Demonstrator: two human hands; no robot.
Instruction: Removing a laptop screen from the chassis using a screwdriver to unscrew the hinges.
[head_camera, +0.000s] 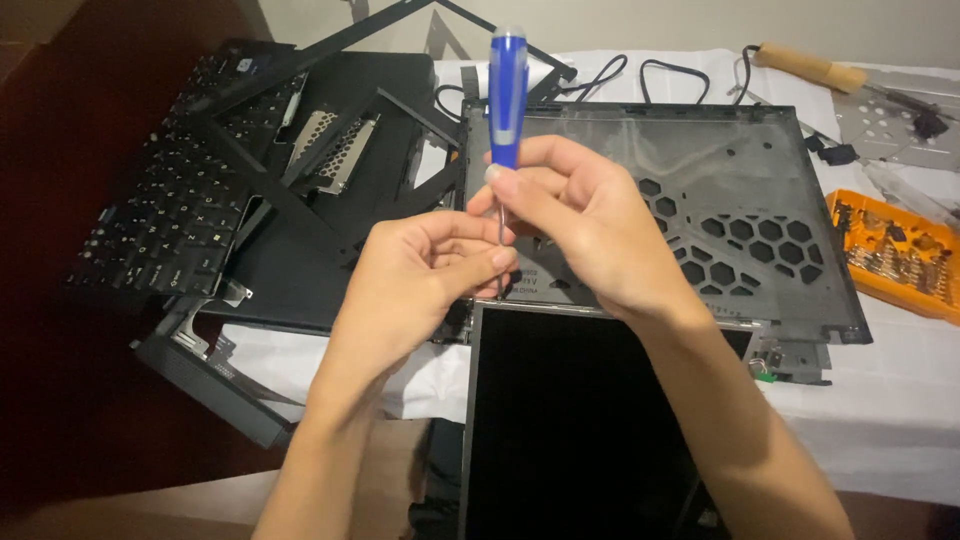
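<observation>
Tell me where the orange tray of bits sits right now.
In the head view, the orange tray lies at the far right on the white cloth, just right of the laptop lid shell and below the wooden-handled tool.

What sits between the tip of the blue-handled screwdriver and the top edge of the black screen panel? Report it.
Nothing visible. The right hand holds the blue-handled screwdriver upright; its thin shaft runs down to the top edge of the black screen panel. The left hand pinches beside the shaft, hiding the tip itself.
</observation>
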